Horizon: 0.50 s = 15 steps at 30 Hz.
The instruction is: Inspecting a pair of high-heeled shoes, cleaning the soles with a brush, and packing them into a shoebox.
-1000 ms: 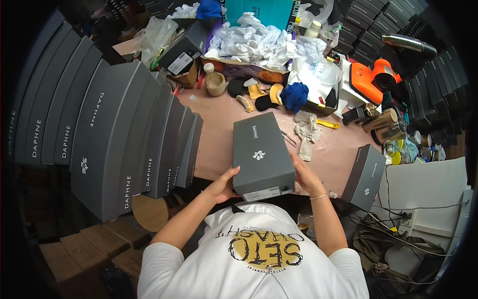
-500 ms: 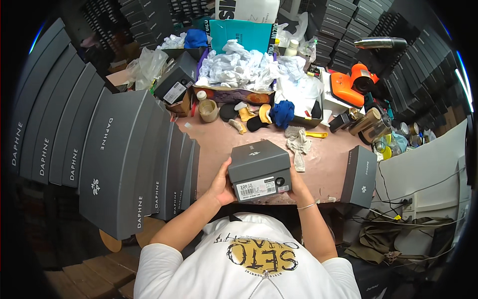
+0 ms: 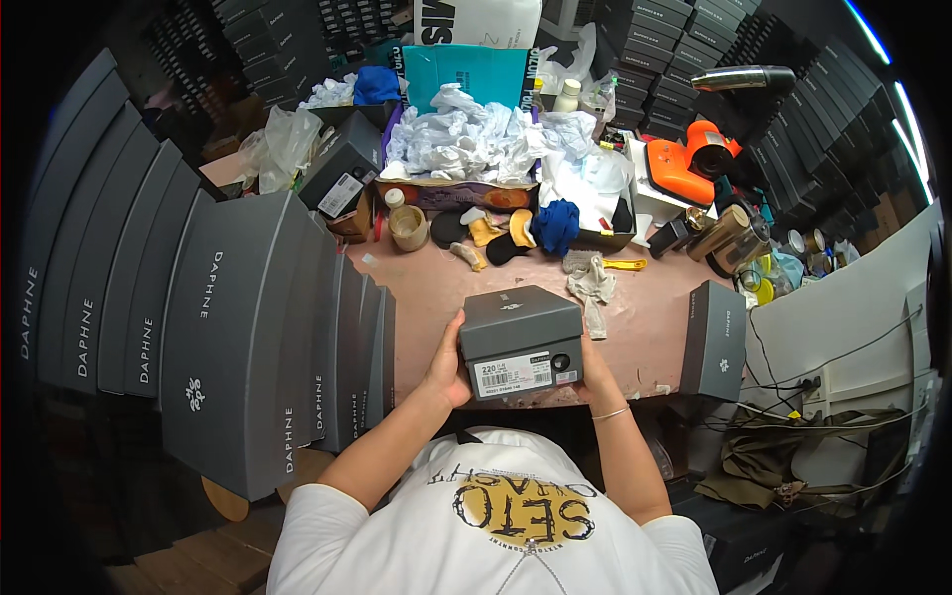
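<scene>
Between my two hands is a closed dark grey shoebox, held at the table's near edge. A white label with a barcode and a dark round mark are on its side facing me. My left hand grips the box's left side, and my right hand grips its right side. Both hands' fingers are partly hidden behind the box. The lid lies on top, so the inside cannot be seen.
Stacked grey shoeboxes rise at my left; another grey box stands at the right edge. Across the back are a carton of crumpled white paper, a jar, blue cloth, a yellow-handled brush and an orange device.
The view has shifted slightly. My hands still hold the shoebox on both sides, its lid closed, with its labelled side a little more squarely toward me.
</scene>
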Each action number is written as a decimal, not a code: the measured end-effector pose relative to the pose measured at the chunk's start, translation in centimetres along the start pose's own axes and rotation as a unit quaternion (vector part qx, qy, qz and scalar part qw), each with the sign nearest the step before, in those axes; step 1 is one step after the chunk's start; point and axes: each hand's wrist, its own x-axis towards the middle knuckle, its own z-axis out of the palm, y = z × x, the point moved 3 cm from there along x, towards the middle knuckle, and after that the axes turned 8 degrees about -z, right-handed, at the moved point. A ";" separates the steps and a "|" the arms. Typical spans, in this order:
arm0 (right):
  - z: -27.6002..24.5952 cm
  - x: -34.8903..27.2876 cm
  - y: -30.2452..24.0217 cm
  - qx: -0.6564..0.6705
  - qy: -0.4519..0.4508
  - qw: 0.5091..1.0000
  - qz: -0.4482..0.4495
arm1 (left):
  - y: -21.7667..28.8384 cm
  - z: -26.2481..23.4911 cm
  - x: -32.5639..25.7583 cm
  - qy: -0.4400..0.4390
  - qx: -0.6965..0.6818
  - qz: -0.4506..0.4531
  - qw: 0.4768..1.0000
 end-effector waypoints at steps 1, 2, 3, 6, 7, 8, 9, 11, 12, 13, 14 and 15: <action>-0.3 0.2 0.0 -0.001 -0.005 1.000 0.007 | 0.0 0.3 0.0 0.000 0.002 0.004 1.000; -0.7 0.5 0.2 -0.002 -0.012 1.000 0.015 | 0.0 0.5 -0.1 0.001 0.002 0.008 1.000; -1.0 0.7 0.3 -0.003 -0.018 1.000 0.023 | -0.1 0.7 -0.1 0.002 0.003 0.012 1.000; -1.2 0.7 -0.2 -0.038 -0.047 0.998 0.027 | -0.4 0.5 0.1 0.019 0.000 0.031 0.999; -1.4 0.6 -0.3 -0.055 -0.077 0.995 0.043 | -0.2 0.5 0.1 0.025 0.002 0.035 0.999; -1.8 0.4 -0.6 -0.073 -0.105 0.990 0.058 | -0.1 0.3 0.1 0.030 0.004 0.038 0.999; -2.0 0.2 -0.7 -0.091 -0.133 0.984 0.072 | 0.1 0.3 0.2 0.034 0.006 0.040 0.999; -1.7 -1.1 -2.7 -0.165 -0.128 0.973 -0.099 | 0.5 -0.4 0.9 0.104 0.020 0.077 0.991; -1.5 -1.4 -3.5 -0.211 -0.143 0.953 -0.164 | 0.8 -0.7 1.2 0.139 0.028 0.096 0.985; -1.3 -1.7 -4.3 -0.255 -0.150 0.927 -0.230 | 1.0 -0.9 1.5 0.129 0.037 0.096 0.986; -1.2 -1.7 -5.0 -0.311 -0.174 0.893 -0.276 | 1.3 -1.0 1.8 0.117 0.047 0.097 0.987; -1.1 -1.8 -5.6 -0.365 -0.196 0.852 -0.321 | 1.5 -1.1 2.2 0.104 0.057 0.098 0.988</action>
